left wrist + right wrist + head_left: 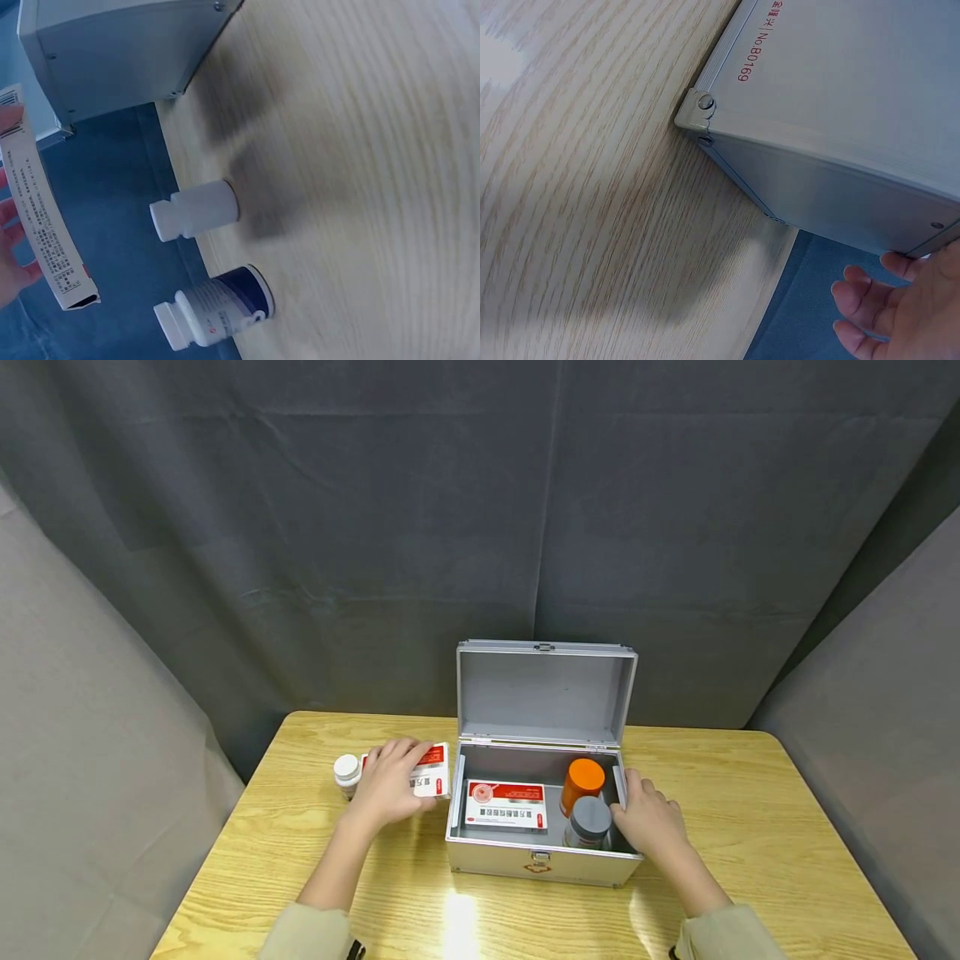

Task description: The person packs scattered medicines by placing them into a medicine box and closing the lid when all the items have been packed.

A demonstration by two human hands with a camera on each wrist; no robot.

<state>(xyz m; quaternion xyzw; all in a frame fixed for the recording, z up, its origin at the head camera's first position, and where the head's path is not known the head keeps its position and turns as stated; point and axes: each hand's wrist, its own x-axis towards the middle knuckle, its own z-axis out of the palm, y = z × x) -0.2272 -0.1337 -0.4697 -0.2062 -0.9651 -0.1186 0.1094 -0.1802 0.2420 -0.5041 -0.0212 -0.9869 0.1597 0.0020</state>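
My left hand grips a red-and-white medicine box just left of the aluminium first-aid case; in the left wrist view its printed narrow side shows. A similar medicine box lies flat inside the case. To its right stand an orange-capped bottle and a grey-capped jar. My right hand rests at the case's right rim. In the right wrist view its fingers hang loosely outside the side wall.
The case's lid stands raised at the back. Left of it on the wooden table are a small white bottle and a white bottle with a blue label. A dark curtain hangs behind the table.
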